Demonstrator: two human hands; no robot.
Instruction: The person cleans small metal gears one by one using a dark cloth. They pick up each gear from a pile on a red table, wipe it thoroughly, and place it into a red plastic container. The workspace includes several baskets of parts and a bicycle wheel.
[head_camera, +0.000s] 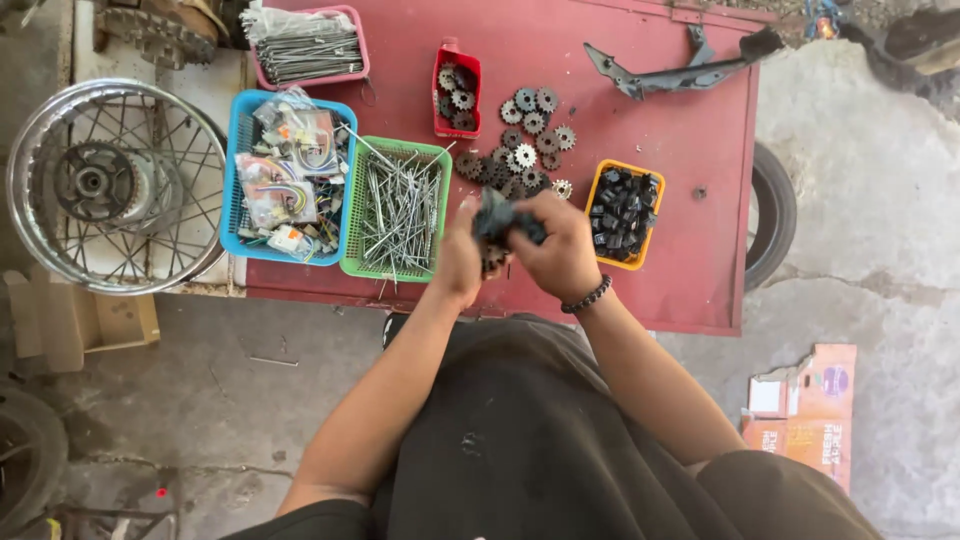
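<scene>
My left hand (459, 258) and my right hand (562, 250) meet over the front of the red table (690, 170). Together they grip a dark grey cloth (497, 217) bunched around a small sprocket (493, 259), whose teeth show just below the cloth. A beaded bracelet sits on my right wrist. Loose sprockets (520, 150) lie in a heap just beyond my hands. A yellow basket of small black parts (622, 212) stands right of my right hand. A green basket of metal spokes (395, 208) stands left of my left hand.
A blue basket of bagged wiring (285, 175), a pink tray of spokes (310, 45) and a red bin of sprockets (457, 90) sit on the table. A dark metal bracket (680, 65) lies far right. A spoked wheel (115, 185) lies left; cardboard boxes (805, 410) rest on the floor.
</scene>
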